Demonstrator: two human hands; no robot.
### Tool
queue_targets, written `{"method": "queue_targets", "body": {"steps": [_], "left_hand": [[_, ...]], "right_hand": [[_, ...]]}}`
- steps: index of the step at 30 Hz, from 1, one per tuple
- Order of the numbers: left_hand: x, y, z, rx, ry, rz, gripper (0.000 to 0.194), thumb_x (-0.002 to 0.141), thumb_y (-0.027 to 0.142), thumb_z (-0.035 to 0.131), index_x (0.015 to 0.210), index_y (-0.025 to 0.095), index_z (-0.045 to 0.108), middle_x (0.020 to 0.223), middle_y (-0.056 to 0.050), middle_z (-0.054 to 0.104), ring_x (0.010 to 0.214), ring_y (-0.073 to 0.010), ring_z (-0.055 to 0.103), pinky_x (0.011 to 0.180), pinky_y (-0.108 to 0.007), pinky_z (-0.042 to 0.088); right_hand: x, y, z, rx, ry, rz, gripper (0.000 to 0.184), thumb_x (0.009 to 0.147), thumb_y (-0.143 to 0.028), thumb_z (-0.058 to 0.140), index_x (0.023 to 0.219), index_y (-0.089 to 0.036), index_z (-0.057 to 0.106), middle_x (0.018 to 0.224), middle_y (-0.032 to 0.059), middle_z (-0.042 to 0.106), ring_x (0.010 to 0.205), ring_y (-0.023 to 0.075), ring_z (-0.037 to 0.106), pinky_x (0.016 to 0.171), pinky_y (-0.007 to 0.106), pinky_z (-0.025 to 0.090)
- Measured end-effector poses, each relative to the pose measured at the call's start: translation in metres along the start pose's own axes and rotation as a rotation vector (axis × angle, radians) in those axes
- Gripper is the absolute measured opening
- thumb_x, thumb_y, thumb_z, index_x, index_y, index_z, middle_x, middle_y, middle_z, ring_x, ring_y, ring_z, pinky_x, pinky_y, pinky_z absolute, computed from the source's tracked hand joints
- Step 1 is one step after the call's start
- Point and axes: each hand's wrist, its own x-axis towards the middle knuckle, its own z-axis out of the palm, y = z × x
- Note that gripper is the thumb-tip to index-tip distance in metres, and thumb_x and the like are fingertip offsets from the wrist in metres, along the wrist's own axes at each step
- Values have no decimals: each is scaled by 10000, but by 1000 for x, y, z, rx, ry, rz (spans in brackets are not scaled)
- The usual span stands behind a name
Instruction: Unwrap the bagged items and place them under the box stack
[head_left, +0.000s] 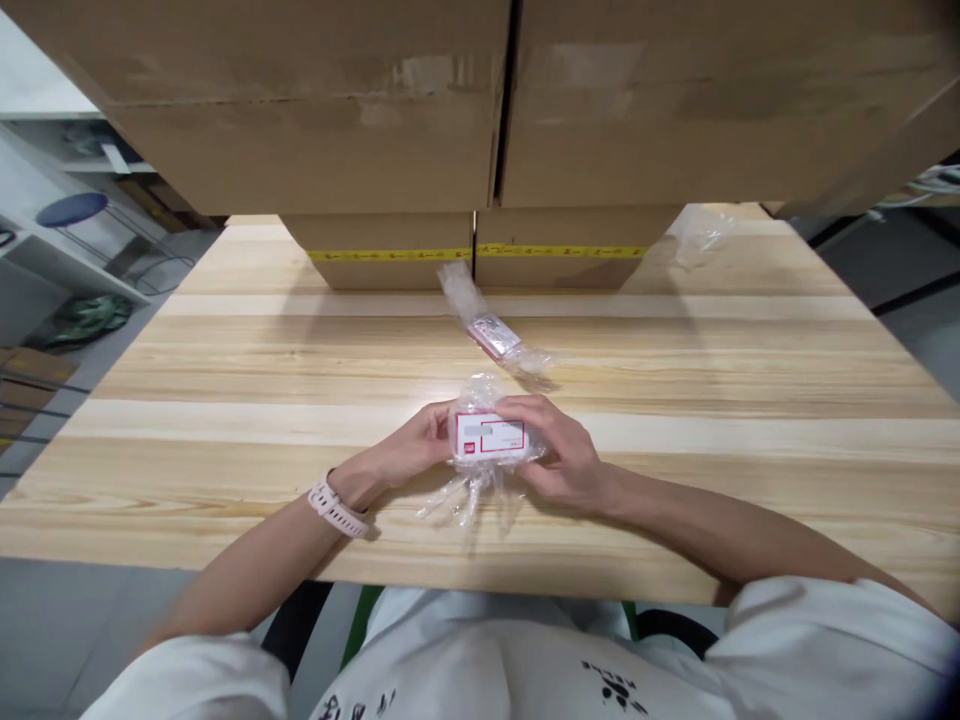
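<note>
Between my two hands is a small white box with red print [491, 437], wrapped in clear plastic film [474, 492] whose loose ends fan out below and above it. My left hand [424, 440] grips the box's left end, its fingers partly hidden behind the film. The right end is held by my right hand [559, 450], with fingers over the top edge and the thumb below. Just beyond my hands, a second small package in clear wrap [495, 336] lies slantwise on the wooden table [225, 400].
Large cardboard boxes [300, 110] loom over the table's far side, above lower boxes with yellow tape [397, 254]. Crumpled clear plastic [703, 238] lies at the back right. Off the table to the left are a blue stool [73, 209] and shelves.
</note>
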Motion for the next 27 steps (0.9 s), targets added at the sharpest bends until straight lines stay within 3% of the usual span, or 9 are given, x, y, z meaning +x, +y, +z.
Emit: {"method": "queue_targets", "body": {"steps": [3,5,9,13,17,20,22,24,27], "left_hand": [[-2,0,-2,3,-48,-29,376,784,357,902,1048,148,735,1054,-93,770,949,-194,708,923,-349,534],[-3,3,-4,37,-77,-78,339,835,362,863,1059,151,720,1068,-100,758,960,-184,697,914,-342,524],[4,14,6,108,-134,-85,339,877,381,820,1113,166,708,1211,-141,717,1128,-233,667,967,-388,516],[38,27,47,165,-237,-85,376,871,357,822,1183,189,694,1280,-142,661,1170,-247,643,985,-425,517],[105,25,103,-18,-198,-36,400,788,319,884,1100,171,684,1236,-136,661,1107,-238,648,982,-450,536],[175,18,138,-142,-78,50,256,879,302,781,1086,192,679,1339,-135,650,1259,-273,605,1033,-446,523],[223,16,154,-161,52,127,196,922,252,713,1112,217,679,1428,-109,633,1368,-273,554,1109,-428,471],[267,16,164,-200,217,103,192,914,168,669,1101,207,691,1422,-103,655,1381,-256,560,1160,-392,424],[314,12,171,-219,320,103,235,902,98,604,1103,195,676,1402,-101,670,1409,-234,539,1182,-353,394]], "right_hand": [[-8,6,-13,-172,106,-171,622,910,-186,625,1517,-238,494,1236,126,690,1101,261,691,868,403,620],[-14,18,-28,-299,255,-158,608,901,-258,676,1489,-246,524,1196,123,684,1069,271,682,855,417,611],[-24,64,-75,-559,627,190,539,864,-354,717,1379,-271,581,1232,100,647,1132,293,650,971,499,555],[-19,129,-138,-650,818,566,451,903,-402,625,1330,-271,560,1339,128,615,1272,294,586,1113,491,462],[5,192,-186,-746,930,929,446,914,-440,600,1313,-250,539,1325,151,612,1255,320,563,1095,504,436],[30,225,-200,-769,900,1100,447,915,-350,565,1334,-204,513,1300,159,609,1240,333,552,1064,529,431],[42,238,-201,-784,854,1149,438,862,-249,587,1293,-189,538,1306,157,601,1259,325,528,1084,523,407],[46,246,-199,-803,832,1135,430,794,-188,620,1223,-192,583,1355,161,567,1298,332,481,1108,532,379],[40,252,-198,-833,815,1116,388,761,-204,645,1149,-205,633,1399,165,506,1312,356,427,1101,559,374]]}}
